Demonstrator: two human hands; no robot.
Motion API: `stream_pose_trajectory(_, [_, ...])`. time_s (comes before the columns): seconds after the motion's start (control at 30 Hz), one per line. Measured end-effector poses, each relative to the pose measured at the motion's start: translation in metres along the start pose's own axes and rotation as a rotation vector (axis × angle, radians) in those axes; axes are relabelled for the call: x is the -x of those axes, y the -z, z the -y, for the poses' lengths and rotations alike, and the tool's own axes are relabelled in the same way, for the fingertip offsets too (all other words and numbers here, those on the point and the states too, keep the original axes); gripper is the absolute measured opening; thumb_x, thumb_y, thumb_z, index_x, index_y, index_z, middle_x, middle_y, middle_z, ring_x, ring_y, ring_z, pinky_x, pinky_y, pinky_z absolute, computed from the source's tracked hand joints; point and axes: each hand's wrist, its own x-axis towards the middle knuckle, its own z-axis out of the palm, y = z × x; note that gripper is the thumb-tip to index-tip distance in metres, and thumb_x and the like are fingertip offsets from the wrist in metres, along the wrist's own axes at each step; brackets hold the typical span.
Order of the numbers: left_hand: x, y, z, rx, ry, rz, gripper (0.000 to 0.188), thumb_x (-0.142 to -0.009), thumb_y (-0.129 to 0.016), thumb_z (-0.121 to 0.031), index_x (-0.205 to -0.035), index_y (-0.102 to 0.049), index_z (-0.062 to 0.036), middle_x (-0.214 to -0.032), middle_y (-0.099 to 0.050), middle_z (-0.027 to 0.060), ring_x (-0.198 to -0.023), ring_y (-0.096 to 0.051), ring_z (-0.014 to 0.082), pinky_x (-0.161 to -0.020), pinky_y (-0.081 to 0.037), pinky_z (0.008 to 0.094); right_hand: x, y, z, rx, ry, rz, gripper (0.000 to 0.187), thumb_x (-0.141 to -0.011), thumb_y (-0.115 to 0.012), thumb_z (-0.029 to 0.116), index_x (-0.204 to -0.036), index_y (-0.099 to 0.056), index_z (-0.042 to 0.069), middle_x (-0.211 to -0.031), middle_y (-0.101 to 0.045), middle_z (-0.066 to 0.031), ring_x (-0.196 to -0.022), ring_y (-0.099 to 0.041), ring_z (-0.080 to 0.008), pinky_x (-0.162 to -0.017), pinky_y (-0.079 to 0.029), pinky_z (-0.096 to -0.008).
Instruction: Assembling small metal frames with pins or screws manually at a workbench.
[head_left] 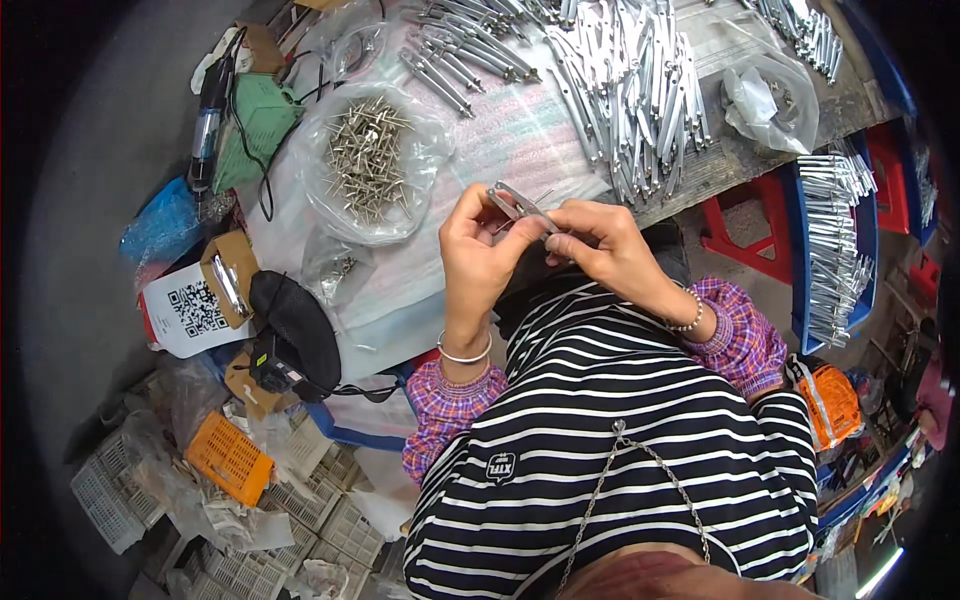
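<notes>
Between my two hands is a slim silver metal part (522,203), two narrow flat arms spread into a V, with a hole near one tip. My left hand (476,258) pinches it between thumb and fingers from the left. My right hand (612,252) has its thumb and fingers closed on the other end, which they mostly cover. A thin pin sticks out beside the part. Ahead and left of my left hand sits a clear plastic bag (425,130) full of small metal screws or rivets (368,160). A pile of long silver metal parts (640,90) lies beyond my right hand.
More slim parts (440,70) lie at the far edge. A small clear bag (770,105) is at the right. A blue tray (868,290) of silver parts stands by a red stool (750,235). At left are a power screwdriver (207,125), a green box (258,130) and a black pouch (295,325).
</notes>
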Motion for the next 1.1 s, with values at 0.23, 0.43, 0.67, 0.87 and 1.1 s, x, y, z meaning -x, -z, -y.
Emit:
stream_pose_trajectory(0.23, [-0.005,0.009,-0.002,-0.12,0.092,0.017,0.011,-0.08,-0.064,-0.003,-0.077,-0.053,-0.0017,-0.07,-0.053,-0.0016,-0.065,-0.047,0.0036,-0.057,-0.039,0.019,-0.003,-0.001,0.005,-0.068,-0.051,0.022,0.016,-0.079,-0.058,-0.001,-0.095,-0.06,-0.005,-0.074,-0.057,-0.0091,-0.06,-0.06,-0.0115,-0.051,-0.046,-0.0234])
stream_pose_trajectory(0.43, [-0.004,-0.008,-0.01,-0.166,0.034,-0.05,0.014,-0.074,-0.065,-0.002,-0.078,-0.052,-0.0035,-0.07,-0.052,0.0,-0.065,-0.048,0.0084,-0.059,-0.039,0.0219,-0.002,0.006,0.003,0.043,0.024,0.008,0.015,-0.078,-0.058,-0.002,-0.093,-0.061,-0.003,-0.071,-0.061,-0.0098,-0.061,-0.062,-0.0144,-0.055,-0.049,-0.0262])
stream_pose_trajectory(0.67, [-0.001,0.005,-0.002,-0.167,0.092,0.022,0.012,-0.08,-0.064,-0.006,-0.085,-0.054,-0.0026,-0.075,-0.054,0.0003,-0.066,-0.048,0.0073,-0.059,-0.039,0.0205,0.002,0.007,0.002,0.103,0.129,0.001,0.023,-0.075,-0.063,0.004,-0.098,-0.061,-0.002,-0.068,-0.062,-0.0138,-0.055,-0.059,-0.0191,-0.052,-0.045,-0.0297])
stream_pose_trajectory(0.87, [0.0,-0.007,-0.004,-0.186,-0.052,-0.005,0.013,-0.08,-0.064,-0.006,-0.087,-0.053,-0.002,-0.074,-0.054,0.0015,-0.064,-0.048,0.0072,-0.058,-0.038,0.0195,0.002,0.012,0.007,0.068,0.103,-0.031,0.02,-0.076,-0.059,0.003,-0.095,-0.063,-0.001,-0.065,-0.063,-0.0136,-0.054,-0.062,-0.0185,-0.052,-0.047,-0.0293])
stream_pose_trajectory(1.1, [-0.006,-0.015,-0.005,0.044,-0.105,0.06,0.021,-0.084,-0.062,-0.014,-0.096,-0.054,0.0016,-0.074,-0.054,0.0046,-0.063,-0.05,0.0107,-0.056,-0.039,0.0209,0.008,0.086,0.036,-0.156,-0.07,-0.01,0.023,-0.085,-0.053,0.007,-0.105,-0.058,-0.004,-0.079,-0.067,-0.0097,-0.063,-0.063,-0.0128,-0.057,-0.052,-0.0243])
